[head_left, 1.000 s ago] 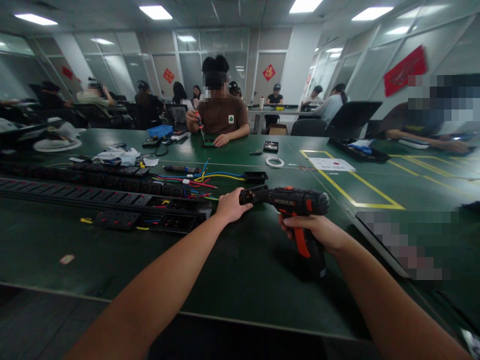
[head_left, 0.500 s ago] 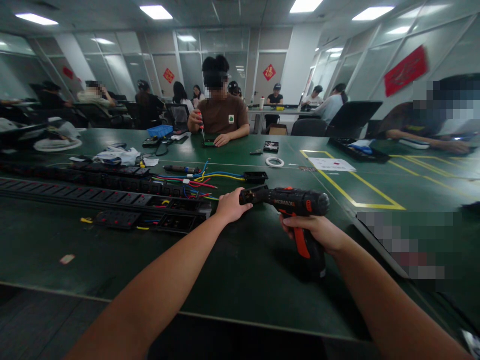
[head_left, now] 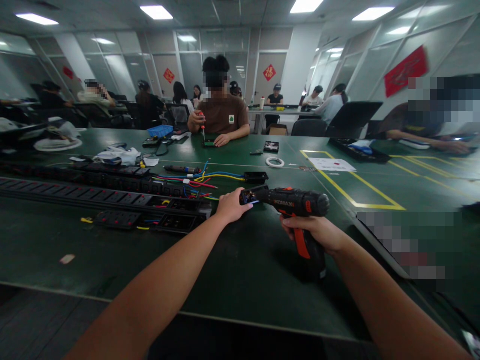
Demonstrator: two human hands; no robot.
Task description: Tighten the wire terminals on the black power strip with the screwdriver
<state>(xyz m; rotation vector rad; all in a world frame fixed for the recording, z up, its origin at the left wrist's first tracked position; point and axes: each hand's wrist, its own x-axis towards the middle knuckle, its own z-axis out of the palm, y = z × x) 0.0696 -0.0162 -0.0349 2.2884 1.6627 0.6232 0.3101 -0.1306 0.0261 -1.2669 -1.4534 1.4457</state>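
Observation:
My right hand (head_left: 318, 231) is wrapped round the handle of a black and orange cordless drill (head_left: 298, 201), which lies level and points left. Its front end meets a small black plastic housing (head_left: 248, 196), whose inside shows a few metal-coloured spots. My left hand (head_left: 231, 205) grips that housing from the left, with the thumb along its near side. A bluish-white glow lights the housing in front of the drill. The drill's tip is hidden, so exact contact with the housing cannot be made out.
Left lie long black socket strips (head_left: 123, 195) with red, blue and yellow wires (head_left: 221, 175). Beyond my hands are another black housing (head_left: 256, 177) and a white ring (head_left: 275, 162). Across the green table a person (head_left: 221, 112) holds a red screwdriver (head_left: 202, 120). A pixelated panel (head_left: 408, 245) lies right.
A bluish-white light now shines on the housing at the drill's front end. My hands and the drill have hardly moved.

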